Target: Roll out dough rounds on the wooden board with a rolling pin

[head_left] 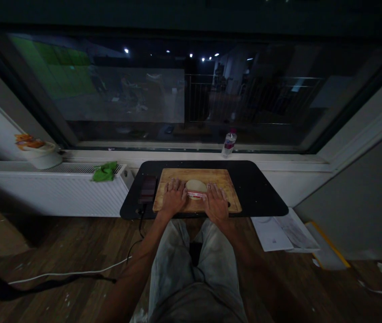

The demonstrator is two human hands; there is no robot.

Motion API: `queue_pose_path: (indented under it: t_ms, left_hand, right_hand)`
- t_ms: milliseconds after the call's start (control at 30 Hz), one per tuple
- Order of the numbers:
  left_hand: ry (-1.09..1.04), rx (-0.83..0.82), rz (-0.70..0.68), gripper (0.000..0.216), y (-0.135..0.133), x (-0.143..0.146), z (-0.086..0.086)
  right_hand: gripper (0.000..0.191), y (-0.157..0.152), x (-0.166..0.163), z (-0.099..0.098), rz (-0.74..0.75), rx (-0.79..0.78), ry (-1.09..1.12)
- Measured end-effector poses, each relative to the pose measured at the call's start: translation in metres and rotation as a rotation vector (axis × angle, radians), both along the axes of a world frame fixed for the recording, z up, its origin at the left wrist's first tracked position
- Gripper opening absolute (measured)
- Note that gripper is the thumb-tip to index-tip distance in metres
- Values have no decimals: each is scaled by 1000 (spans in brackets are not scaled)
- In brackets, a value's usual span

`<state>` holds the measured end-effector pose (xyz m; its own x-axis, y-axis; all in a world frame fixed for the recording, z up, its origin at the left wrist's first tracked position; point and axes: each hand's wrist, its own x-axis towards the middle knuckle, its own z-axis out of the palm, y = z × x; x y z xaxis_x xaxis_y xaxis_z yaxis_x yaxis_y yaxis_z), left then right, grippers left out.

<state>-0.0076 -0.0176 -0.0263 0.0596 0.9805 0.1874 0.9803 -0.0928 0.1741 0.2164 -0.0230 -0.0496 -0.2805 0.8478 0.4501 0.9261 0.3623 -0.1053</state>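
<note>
A round, flat piece of pale dough (196, 184) lies on a wooden cutting board (227, 179). Across its near part runs a rod, like a rolling pin, with a red-and-white printed band (196, 194). My left hand (175, 195) lies over the rod's left end, fingers stretched forward over the board. Over the right end rests my right hand (215, 200), its fingers likewise extended. Both palms cover the rod's ends, so those are hidden. Pale powder shows on my fingers.
The board stands on a black table (261, 193) by a window. Left of it is a dark brown object (148, 188) with a cable. A water bottle (228, 143) stands on the sill; a green cloth (105, 172) lies on the radiator (86, 193). White boxes (271, 233) lie at right.
</note>
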Motion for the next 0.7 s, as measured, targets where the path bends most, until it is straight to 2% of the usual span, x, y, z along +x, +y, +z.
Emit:
queue_pose_path:
  t_ms: [333,700]
  left_hand:
    - [20,37,-7,56,-7,-3,-4]
    - [26,178,-12,55,-11,-7,-26]
  right_hand:
    - [63,-11,-2,-6,11,29,7]
    - [60,-5,6,-16,102,116,22]
